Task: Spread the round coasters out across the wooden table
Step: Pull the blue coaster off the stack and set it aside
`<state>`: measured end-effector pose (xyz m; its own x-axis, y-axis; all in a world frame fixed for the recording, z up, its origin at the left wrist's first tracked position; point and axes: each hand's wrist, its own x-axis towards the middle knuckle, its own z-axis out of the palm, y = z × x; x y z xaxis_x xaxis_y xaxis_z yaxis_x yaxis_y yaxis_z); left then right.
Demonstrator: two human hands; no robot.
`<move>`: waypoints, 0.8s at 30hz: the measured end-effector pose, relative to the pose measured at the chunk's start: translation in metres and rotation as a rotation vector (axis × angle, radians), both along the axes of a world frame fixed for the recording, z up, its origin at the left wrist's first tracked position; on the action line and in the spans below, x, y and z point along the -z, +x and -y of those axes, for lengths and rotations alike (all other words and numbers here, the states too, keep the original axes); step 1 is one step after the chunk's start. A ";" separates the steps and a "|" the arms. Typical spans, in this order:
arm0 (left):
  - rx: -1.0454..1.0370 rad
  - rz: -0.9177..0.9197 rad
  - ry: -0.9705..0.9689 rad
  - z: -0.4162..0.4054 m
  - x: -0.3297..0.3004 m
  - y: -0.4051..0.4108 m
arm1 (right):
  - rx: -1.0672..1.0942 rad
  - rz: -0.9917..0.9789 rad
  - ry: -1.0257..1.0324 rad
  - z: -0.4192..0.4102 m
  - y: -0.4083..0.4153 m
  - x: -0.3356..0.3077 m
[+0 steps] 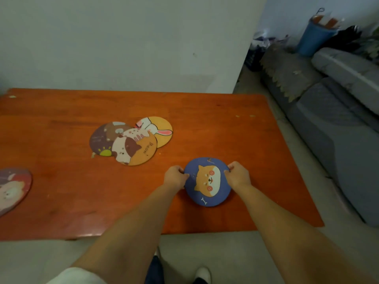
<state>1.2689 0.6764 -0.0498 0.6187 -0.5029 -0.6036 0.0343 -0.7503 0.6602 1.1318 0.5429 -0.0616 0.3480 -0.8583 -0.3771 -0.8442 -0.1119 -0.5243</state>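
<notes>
A blue round coaster with an orange dog face (207, 182) lies at the right front of the orange-brown wooden table (235, 124). My left hand (176, 177) pinches its left edge and my right hand (239, 174) pinches its right edge. Near the table's middle three coasters overlap: a purple bear one (100, 140), an orange cat one marked "Meow" (136, 151) on top, and a yellow rabbit one (159, 130) behind. A reddish coaster with a pale animal (12, 189) lies at the left edge of the view, partly cut off.
A white wall runs behind the table's far edge. A grey sofa (332, 124) stands close to the table's right side, with a blue bucket (313, 37) beyond it. The table's front edge is just below my forearms; pale floor and my feet show beneath.
</notes>
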 end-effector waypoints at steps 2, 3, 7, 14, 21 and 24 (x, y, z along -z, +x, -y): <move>-0.012 0.040 0.026 -0.004 0.006 -0.015 | -0.052 0.013 0.011 -0.001 -0.013 0.004; -0.016 0.069 0.037 -0.006 0.007 -0.020 | -0.081 0.017 0.013 -0.002 -0.018 0.007; 0.010 0.174 0.099 -0.011 0.019 -0.028 | -0.174 0.009 0.005 -0.004 -0.028 0.017; 0.146 0.460 0.197 -0.009 0.029 -0.036 | -0.347 -0.112 -0.107 -0.001 -0.032 0.027; 0.118 0.425 0.201 -0.019 0.018 -0.012 | -0.377 -0.138 -0.186 0.011 -0.022 0.015; 0.040 0.431 0.173 -0.028 0.009 0.013 | -0.404 -0.126 -0.215 0.015 0.003 0.004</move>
<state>1.2820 0.7045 -0.0585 0.8137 -0.4456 -0.3734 -0.2464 -0.8461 0.4727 1.1352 0.5283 -0.0653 0.6333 -0.7266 -0.2663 -0.7660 -0.5394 -0.3497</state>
